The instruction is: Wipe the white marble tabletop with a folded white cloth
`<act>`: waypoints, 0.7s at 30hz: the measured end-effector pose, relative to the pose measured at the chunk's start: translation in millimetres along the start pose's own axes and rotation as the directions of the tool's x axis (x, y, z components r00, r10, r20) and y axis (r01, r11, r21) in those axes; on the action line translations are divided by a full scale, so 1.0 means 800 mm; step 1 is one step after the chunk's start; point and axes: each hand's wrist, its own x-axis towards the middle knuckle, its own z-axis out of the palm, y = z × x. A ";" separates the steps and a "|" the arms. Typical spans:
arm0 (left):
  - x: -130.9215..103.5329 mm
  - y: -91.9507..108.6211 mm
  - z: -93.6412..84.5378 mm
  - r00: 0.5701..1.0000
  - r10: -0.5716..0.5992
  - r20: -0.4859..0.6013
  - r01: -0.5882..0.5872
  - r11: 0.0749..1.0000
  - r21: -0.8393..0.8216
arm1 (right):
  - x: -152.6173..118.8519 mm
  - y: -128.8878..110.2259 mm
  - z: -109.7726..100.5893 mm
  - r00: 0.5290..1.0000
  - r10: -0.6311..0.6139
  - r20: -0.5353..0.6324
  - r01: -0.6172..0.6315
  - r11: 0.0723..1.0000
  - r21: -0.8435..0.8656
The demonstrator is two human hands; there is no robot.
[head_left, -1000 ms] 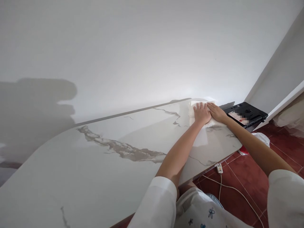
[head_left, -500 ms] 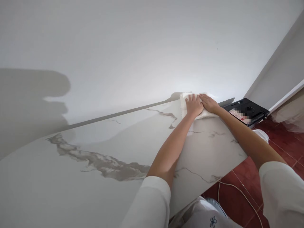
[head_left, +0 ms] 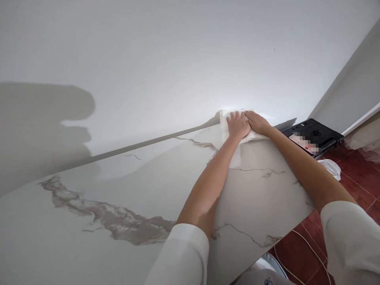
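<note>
White cloth point(head_left: 224, 126) gets pinned on the marbled tabletop point(head_left: 154, 182) by left hand point(head_left: 239, 126) and right hand point(head_left: 258, 122), both flat, prob so it won't bunch.

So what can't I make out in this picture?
All in the head view:
Cloth: its middle, under the left hand and right hand.
Label on the black case: its text, pixelated.
Table: its left end, cut off by the picture's edge.
White bundle: partly hidden behind the right arm.
</note>
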 end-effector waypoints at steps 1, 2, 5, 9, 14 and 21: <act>0.001 0.001 0.000 1.000 -0.003 -0.003 0.003 1.000 -0.002 | 0.000 0.001 -0.001 1.000 0.005 0.010 -0.005 1.000 0.004; 0.002 0.003 0.001 1.000 -0.005 -0.003 0.005 1.000 -0.004 | 0.000 0.002 -0.003 1.000 0.012 0.021 -0.012 1.000 0.007; 0.004 0.011 0.002 1.000 0.000 0.016 0.001 1.000 -0.012 | -0.004 0.009 -0.009 0.998 0.035 0.045 -0.036 0.999 0.011; 0.002 0.027 0.004 1.000 0.016 0.020 -0.015 1.000 -0.023 | -0.016 0.023 -0.013 0.997 0.068 0.041 -0.069 0.997 0.034; -0.009 0.041 0.005 0.999 0.034 0.016 -0.033 0.999 -0.040 | -0.033 0.028 -0.017 0.999 0.053 -0.001 -0.053 0.998 0.036; -0.039 0.070 0.007 0.996 0.088 0.023 -0.087 0.994 -0.066 | -0.088 0.027 -0.031 0.993 0.117 0.002 -0.117 0.993 0.004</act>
